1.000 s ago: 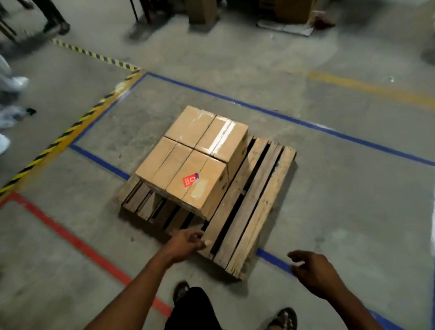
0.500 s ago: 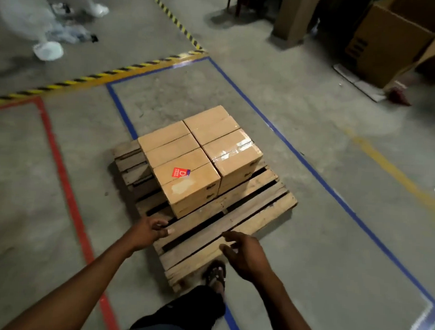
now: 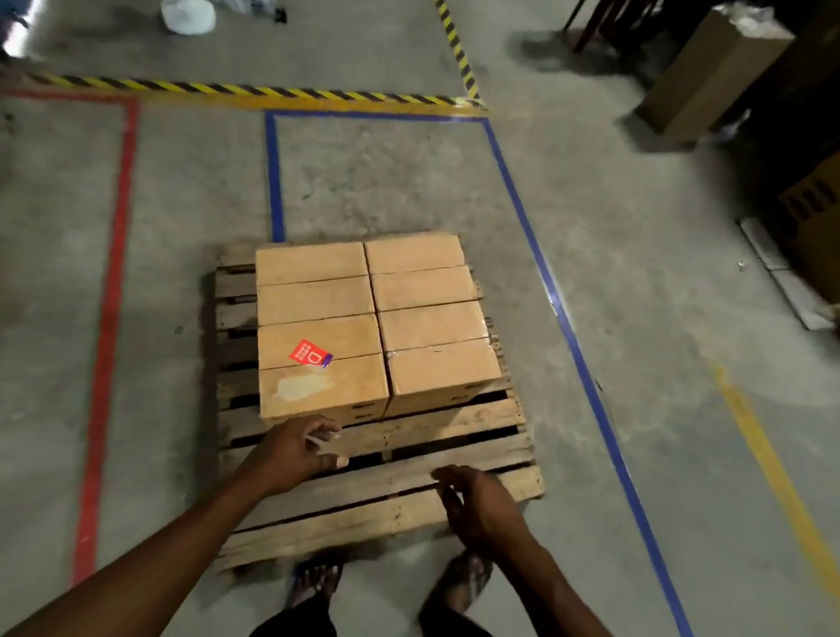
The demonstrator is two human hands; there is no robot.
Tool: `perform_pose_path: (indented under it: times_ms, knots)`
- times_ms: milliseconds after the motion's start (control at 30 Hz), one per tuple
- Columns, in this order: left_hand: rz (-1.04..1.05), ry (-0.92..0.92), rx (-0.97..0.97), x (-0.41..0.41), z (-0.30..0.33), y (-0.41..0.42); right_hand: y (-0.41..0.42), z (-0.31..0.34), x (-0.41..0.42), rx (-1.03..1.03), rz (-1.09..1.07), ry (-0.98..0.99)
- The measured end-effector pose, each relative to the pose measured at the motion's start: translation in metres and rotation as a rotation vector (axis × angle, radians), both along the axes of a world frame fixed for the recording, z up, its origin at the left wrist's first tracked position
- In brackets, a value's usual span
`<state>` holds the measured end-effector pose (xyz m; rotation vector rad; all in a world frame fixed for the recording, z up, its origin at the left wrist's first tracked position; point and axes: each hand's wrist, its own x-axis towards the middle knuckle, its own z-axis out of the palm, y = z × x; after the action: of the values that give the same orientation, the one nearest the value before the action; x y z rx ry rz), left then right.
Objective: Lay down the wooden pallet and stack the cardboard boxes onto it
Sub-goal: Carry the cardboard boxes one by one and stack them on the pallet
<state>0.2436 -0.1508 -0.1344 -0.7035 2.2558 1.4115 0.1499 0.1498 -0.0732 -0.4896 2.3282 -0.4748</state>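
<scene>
Now we look down at the wooden pallet [image 3: 450, 491], which lies flat on the concrete floor [image 3: 646, 326] with its slats running left to right in the head view. On its far part sit the cardboard boxes [image 3: 370, 326], packed tight against each other in 2 columns; we count 4 flap panels in each column, though we cannot tell how many separate boxes that makes. A red sticker [image 3: 310, 353] with a white letter D sits on the top of the left column, near its front, and a pale smear marks the panel just below it. The near slats of the pallet are bare. Our left hand [image 3: 294, 449] hovers over those bare slats just in front of the left column, fingers loosely curled, holding nothing; we cannot tell whether it touches the wood. Our right hand [image 3: 478, 508] hangs above the near right part of the pallet, fingers relaxed and slightly bent, also holding nothing. Our 2 feet in sandals [image 3: 464, 577] stand on the floor right at the pallet's near edge. A blue tape line [image 3: 579, 352] frames the bay where the pallet rests, a red tape line [image 3: 109, 307] runs to the left, and a black and yellow striped line [image 3: 254, 91] crosses beyond. A tall cardboard carton [image 3: 707, 75] leans at the upper right.
</scene>
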Motion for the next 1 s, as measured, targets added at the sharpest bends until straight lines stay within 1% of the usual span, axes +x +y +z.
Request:
perform_pose_path:
  times_ms: [67,133,200,300,367,400,467,533,567,600,633,667,700,733,767,833,867,933,1000]
  knots:
    - [0.035,-0.01,-0.052,-0.024,-0.005,0.011,0.007,-0.029,-0.046,0.04,0.111,0.013]
    - [0.116,-0.041,-0.11,-0.043,-0.019,0.02,0.01,-0.062,-0.093,0.06,0.242,0.03]
    - [0.174,-0.037,-0.111,-0.063,-0.038,0.033,0.009,-0.103,-0.145,0.065,0.399,-0.011]
    - [0.052,-0.066,-0.071,-0.097,-0.06,0.052,-0.003,-0.152,-0.206,0.012,0.465,-0.068]
    - [-0.008,-0.075,-0.119,-0.124,-0.084,0.048,-0.019,-0.185,-0.242,-0.013,0.494,-0.037]
    - [-0.013,-0.068,-0.186,-0.138,-0.103,0.038,-0.03,-0.202,-0.262,-0.026,0.51,0.005]
    - [0.015,0.023,-0.398,-0.169,-0.147,0.01,-0.058,-0.233,-0.3,-0.031,0.578,0.125]
    - [0.123,0.177,-0.578,-0.207,-0.193,-0.026,-0.091,-0.272,-0.341,-0.029,0.65,0.231]
    - [0.14,0.264,-0.657,-0.226,-0.214,-0.044,-0.11,-0.289,-0.361,-0.038,0.678,0.276]
    - [0.103,0.325,-0.733,-0.246,-0.232,-0.06,-0.129,-0.302,-0.378,-0.045,0.69,0.321]
    - [0.037,0.347,-0.805,-0.266,-0.259,-0.074,-0.147,-0.322,-0.393,-0.052,0.703,0.365]
    - [-0.032,0.303,-0.879,-0.283,-0.283,-0.085,-0.164,-0.34,-0.404,-0.046,0.713,0.394]
    - [-0.094,0.206,-0.934,-0.295,-0.308,-0.091,-0.178,-0.359,-0.409,-0.037,0.717,0.399]
    - [-0.094,0.112,-0.969,-0.302,-0.332,-0.09,-0.188,-0.377,-0.41,-0.025,0.713,0.409]
    - [-0.063,0.072,-1.026,-0.306,-0.352,-0.086,-0.193,-0.391,-0.407,-0.02,0.706,0.449]
    - [-0.026,0.107,-1.147,-0.308,-0.377,-0.075,-0.193,-0.414,-0.397,-0.043,0.692,0.582]
    - [-0.031,0.113,-1.148,-0.307,-0.379,-0.073,-0.192,-0.419,-0.393,-0.058,0.69,0.624]
    - [-0.034,0.112,-1.128,-0.306,-0.376,-0.074,-0.19,-0.419,-0.392,-0.068,0.666,0.653]
    - [-0.023,0.095,-1.136,-0.309,-0.371,-0.074,-0.194,-0.415,-0.394,-0.059,0.645,0.638]
